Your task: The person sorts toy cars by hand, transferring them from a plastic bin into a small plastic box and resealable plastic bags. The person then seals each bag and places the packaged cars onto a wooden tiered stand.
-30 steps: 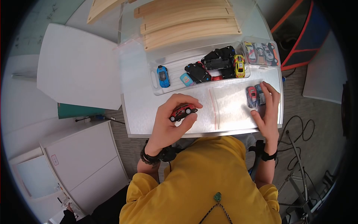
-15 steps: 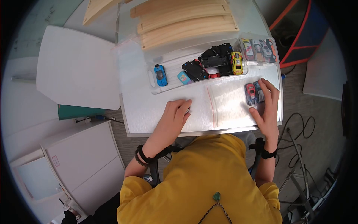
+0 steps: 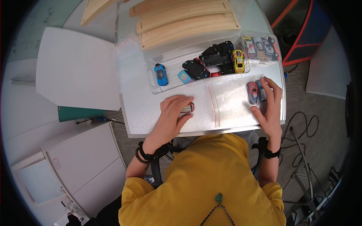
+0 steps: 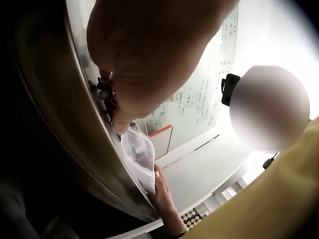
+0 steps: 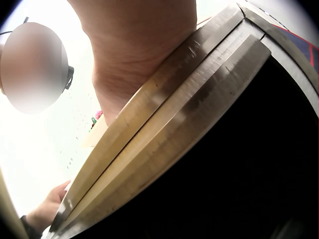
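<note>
My left hand (image 3: 169, 116) curls over a small toy car (image 3: 187, 108), fingers on its far side and thumb at the near side. One end of the car, dark red with a pale top, shows past the fingers, close over the table. In the left wrist view the car's wheels (image 4: 103, 94) show beneath the hand. My right hand (image 3: 270, 107) rests at the right end of a clear zip bag (image 3: 232, 109), thumb and fingers loosely spread. Inside that end of the bag lie a red toy car (image 3: 253, 92) and a dark blue one (image 3: 261, 90), the latter partly covered by the fingers.
Behind the hands stands a clear tray (image 3: 163, 91) with a blue car (image 3: 161, 74), a yellow car (image 3: 238, 61) and several overturned black ones. A clear box (image 3: 260, 59) of cars sits at its right. Wooden boards (image 3: 188, 32) lie farther back. The metal table edge (image 3: 203, 133) runs in front.
My left hand has turned from palm-up, with the car's side and wheels showing, to palm-down low over the table with the car beneath it. The right hand stays by the bagged cars.
</note>
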Demonstrator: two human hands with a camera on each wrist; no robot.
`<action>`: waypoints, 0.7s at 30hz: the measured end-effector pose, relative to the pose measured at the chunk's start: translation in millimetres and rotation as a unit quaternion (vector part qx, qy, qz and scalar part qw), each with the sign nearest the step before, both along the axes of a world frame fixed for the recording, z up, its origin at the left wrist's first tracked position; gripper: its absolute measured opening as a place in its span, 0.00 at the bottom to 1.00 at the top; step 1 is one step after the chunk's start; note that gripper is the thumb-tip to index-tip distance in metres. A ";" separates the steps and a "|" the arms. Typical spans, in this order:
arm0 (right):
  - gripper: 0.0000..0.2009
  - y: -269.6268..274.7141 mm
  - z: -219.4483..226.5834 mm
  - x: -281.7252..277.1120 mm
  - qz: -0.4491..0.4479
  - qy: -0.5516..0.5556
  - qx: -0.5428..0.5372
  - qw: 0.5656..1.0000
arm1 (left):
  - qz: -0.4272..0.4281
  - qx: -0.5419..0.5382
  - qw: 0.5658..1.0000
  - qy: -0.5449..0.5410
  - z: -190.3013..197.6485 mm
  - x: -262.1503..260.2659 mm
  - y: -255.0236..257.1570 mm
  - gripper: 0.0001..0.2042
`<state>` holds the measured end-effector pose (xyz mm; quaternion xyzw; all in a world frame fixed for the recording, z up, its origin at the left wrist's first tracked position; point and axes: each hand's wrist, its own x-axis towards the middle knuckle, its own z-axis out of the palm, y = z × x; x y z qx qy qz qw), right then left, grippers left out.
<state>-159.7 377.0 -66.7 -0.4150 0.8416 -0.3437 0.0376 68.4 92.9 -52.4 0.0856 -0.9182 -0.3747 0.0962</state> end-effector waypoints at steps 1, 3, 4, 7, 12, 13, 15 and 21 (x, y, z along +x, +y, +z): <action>0.40 0.2 0.1 -0.1 0.000 0.003 0.002 1.000 | -0.001 0.001 1.000 -0.001 2.7 1.6 -2.6 0.26; 0.40 -0.1 -0.3 -0.3 -0.001 0.001 0.000 1.000 | 0.006 -0.015 1.000 0.024 7.8 8.3 -11.2 0.26; 0.40 -0.4 -0.5 -0.4 -0.001 -0.001 -0.004 1.000 | 0.005 -0.014 1.000 0.023 9.1 12.5 -17.2 0.26; 0.41 -0.1 -0.6 -1.1 0.001 0.009 -0.001 1.000 | 0.020 -0.076 0.996 0.043 11.2 17.8 -28.8 0.17; 0.41 0.0 -0.9 -1.3 -0.001 0.003 0.002 1.000 | -0.008 -0.097 0.994 0.053 2.5 10.7 -26.7 0.14; 0.41 0.8 -1.2 -1.7 0.000 0.003 0.003 1.000 | -0.009 -0.099 0.994 0.054 2.0 7.2 -23.0 0.14; 0.41 0.6 -0.3 -1.9 -0.002 0.000 0.002 1.000 | -0.010 -0.105 0.993 0.053 4.9 -0.7 -17.4 0.14; 0.41 0.9 -1.3 -1.8 -0.001 -0.002 0.000 1.000 | -0.018 -0.121 0.991 0.052 8.7 -16.6 -5.0 0.14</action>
